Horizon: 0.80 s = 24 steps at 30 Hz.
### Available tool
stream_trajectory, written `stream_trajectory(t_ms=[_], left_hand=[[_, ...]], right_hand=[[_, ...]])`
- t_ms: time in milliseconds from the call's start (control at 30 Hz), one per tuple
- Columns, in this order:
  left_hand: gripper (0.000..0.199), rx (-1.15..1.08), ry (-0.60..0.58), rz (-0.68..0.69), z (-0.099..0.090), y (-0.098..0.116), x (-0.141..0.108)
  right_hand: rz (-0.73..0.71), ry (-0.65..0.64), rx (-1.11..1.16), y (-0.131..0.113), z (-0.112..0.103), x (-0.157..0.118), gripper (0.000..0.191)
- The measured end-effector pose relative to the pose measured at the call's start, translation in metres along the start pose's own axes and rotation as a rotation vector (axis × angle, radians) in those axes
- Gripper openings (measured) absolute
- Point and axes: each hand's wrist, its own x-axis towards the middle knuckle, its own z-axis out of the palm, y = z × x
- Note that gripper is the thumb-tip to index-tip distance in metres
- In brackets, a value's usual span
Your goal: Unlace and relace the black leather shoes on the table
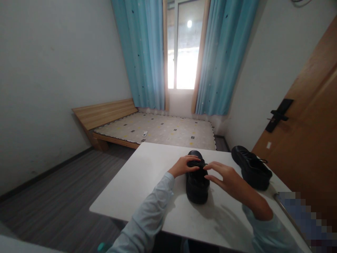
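A black lace-up shoe (197,189) stands on the white table (131,179), its toe pointing away from me. My left hand (183,166) lies against the shoe's left side, with thumb and fingers over the laces. From the right, my right hand (222,174) reaches to the laces and opening; its thumb and fingers are bent and apart at the tips. Whether a thin lace lies between the right fingertips is too small to tell. Another black shoe (251,168) with laces rests at the table's right edge, touched by neither hand.
Beyond the table is a low bed (168,130) with a small white remote (145,134) on it. Blue curtains (147,52) frame a bright window. A wooden door (302,116) with a black handle stands at the right. A pixelated area covers the lower right corner.
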Motion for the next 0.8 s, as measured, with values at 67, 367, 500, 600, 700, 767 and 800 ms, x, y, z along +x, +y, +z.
stream_trajectory(t_ms=[67, 367, 500, 600, 700, 767, 800], left_hand=[[0.041, -0.002, -0.003, -0.001, 0.001, -0.002, 0.0], [0.041, -0.045, -0.002, 0.001, 0.002, -0.004, -0.001], [0.043, -0.115, -0.018, -0.021, 0.0, -0.006, -0.003], [0.047, -0.18, -0.038, -0.027, -0.001, -0.01, -0.004], [0.05, -0.206, -0.052, -0.033, -0.001, -0.012, -0.003], [0.05, -0.207, -0.053, -0.042, -0.002, -0.011, -0.003], [0.05, -0.208, -0.052, -0.046, -0.002, -0.01, -0.003]], right_hand=[[0.017, 0.043, 0.035, 0.011, 0.002, 0.011, 0.009], [0.034, 0.179, 0.16, 0.053, 0.047, 0.019, 0.012], [0.044, 0.206, 0.236, 0.059, 0.059, 0.015, 0.009], [0.053, 0.273, 0.282, 0.06, 0.067, 0.014, 0.008], [0.077, 0.338, 0.33, 0.058, 0.073, 0.014, 0.008], [0.105, 0.366, 0.37, 0.057, 0.076, 0.014, 0.008], [0.122, 0.375, 0.392, 0.056, 0.077, 0.014, 0.008]])
